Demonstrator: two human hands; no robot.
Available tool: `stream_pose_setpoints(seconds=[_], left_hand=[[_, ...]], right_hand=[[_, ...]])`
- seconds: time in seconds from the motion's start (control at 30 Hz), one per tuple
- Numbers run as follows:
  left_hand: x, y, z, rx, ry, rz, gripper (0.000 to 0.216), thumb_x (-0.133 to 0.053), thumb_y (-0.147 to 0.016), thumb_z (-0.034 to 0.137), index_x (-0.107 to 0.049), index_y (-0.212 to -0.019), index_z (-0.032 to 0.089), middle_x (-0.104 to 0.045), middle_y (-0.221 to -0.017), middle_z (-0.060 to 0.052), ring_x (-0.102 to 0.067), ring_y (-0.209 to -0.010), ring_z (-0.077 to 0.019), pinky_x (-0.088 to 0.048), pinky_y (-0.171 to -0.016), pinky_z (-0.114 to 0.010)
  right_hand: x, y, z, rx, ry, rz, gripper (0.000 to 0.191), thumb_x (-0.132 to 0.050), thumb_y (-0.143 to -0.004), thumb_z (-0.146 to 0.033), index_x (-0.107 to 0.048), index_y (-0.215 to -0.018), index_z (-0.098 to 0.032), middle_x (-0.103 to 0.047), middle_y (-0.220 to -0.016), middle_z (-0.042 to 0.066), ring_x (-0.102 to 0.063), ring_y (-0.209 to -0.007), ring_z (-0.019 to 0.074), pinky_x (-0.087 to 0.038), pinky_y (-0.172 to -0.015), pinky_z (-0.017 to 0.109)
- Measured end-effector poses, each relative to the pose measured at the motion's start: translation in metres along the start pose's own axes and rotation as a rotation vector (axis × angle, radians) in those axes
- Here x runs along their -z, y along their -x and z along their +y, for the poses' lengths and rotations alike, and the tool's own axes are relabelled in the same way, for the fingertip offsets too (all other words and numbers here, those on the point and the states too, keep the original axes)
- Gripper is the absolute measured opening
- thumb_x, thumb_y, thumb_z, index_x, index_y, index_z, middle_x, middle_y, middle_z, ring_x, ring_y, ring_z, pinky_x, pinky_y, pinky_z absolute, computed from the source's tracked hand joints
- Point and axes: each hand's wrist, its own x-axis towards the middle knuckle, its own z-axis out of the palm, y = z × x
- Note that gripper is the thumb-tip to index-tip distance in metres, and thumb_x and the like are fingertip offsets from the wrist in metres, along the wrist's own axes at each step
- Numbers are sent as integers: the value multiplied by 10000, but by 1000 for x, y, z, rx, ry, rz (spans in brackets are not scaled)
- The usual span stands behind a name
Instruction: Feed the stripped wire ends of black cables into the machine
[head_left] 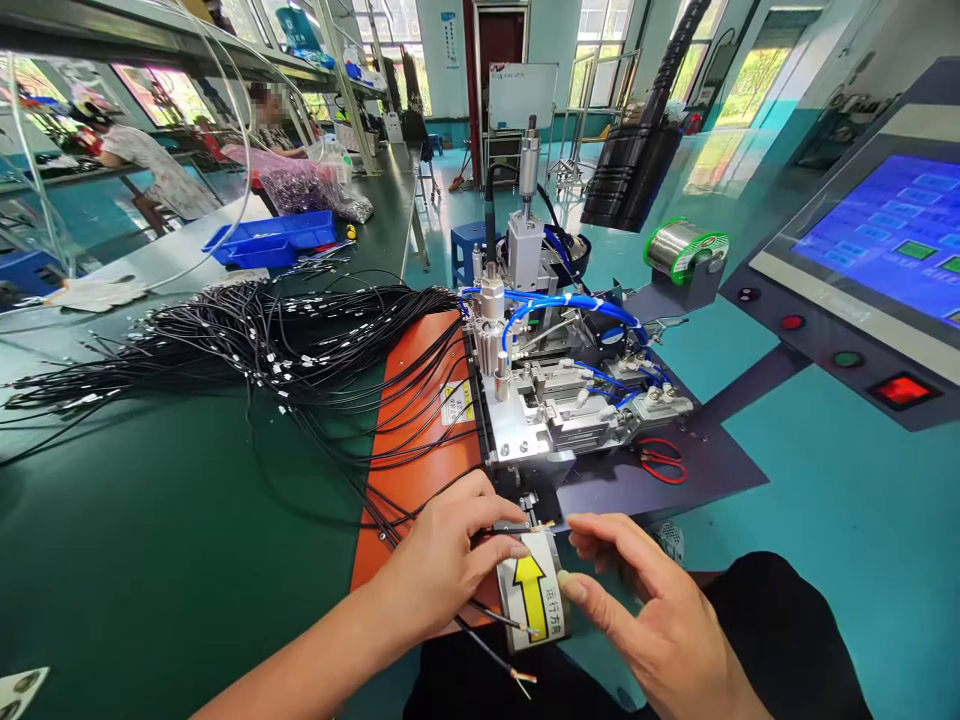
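Observation:
My left hand (457, 540) holds a black cable (501, 529) between thumb and fingers, at the near end of the machine. Thin coloured wires (543, 526) fan out from the cable's stripped tip. Just right of that tip, my right hand (645, 600) is open, thumb and fingers apart with nothing visible between them. Below both hands lies a white label with a yellow arrow (531, 590) on a curved guide. Two more cable ends (517, 672) with bare wires hang beneath my left hand. The machine (540, 380) has metal cylinders and blue air tubes.
A large bundle of black cables (247, 330) spreads over the green bench (172, 520) and across an orange plate (416, 390). Red-handled scissors (664, 462), a solder wire spool (686, 250) and a control screen (892, 230) are to the right. Two people sit far left.

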Motion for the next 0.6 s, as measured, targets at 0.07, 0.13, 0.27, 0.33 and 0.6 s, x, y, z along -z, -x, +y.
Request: stream_pose_setpoints(seconds=[0.07,0.13,0.27,0.33,0.6], left_hand=[[-3,1,3,-12,44,-13,166,-669,-853,143,-723,-975,242,-580,-917,-12,-586,-844,-148,-467,-726,-243],[-6,3,5,-41,89,-31,156,-617,-903,169,-718,-997,242,-576,-918,-17,-589,-844,-147,-472,-725,-245],[-16,5,3,-121,88,-19,206,-533,-972,235,-709,-1074,272,-565,-886,-18,-575,-790,-134,-458,-679,-240],[-21,6,0,-134,60,47,184,-524,-979,248,-690,-1058,249,-569,-858,-16,-561,-767,-135,-445,-670,-246],[-34,7,-11,-170,-96,150,220,-404,-1022,238,-578,-901,175,-527,-823,-27,-504,-733,-145,-413,-664,-271]], right_hand=[[0,0,1,4,2,4,307,-643,-910,-415,-595,-1192,-303,-656,-1076,-2,-635,-951,172,-540,-827,239],[0,0,2,14,3,9,308,-643,-913,-406,-588,-1199,-308,-650,-1081,-4,-627,-953,168,-535,-830,238],[-1,0,5,27,1,23,310,-648,-915,-394,-581,-1205,-306,-642,-1097,1,-619,-971,169,-528,-854,249],[-1,-1,6,32,-7,30,309,-644,-920,-387,-575,-1211,-307,-638,-1107,1,-616,-983,168,-527,-864,252],[-7,-3,9,89,28,109,307,-633,-927,-346,-576,-1224,-293,-641,-1086,13,-618,-976,179,-532,-855,272]])
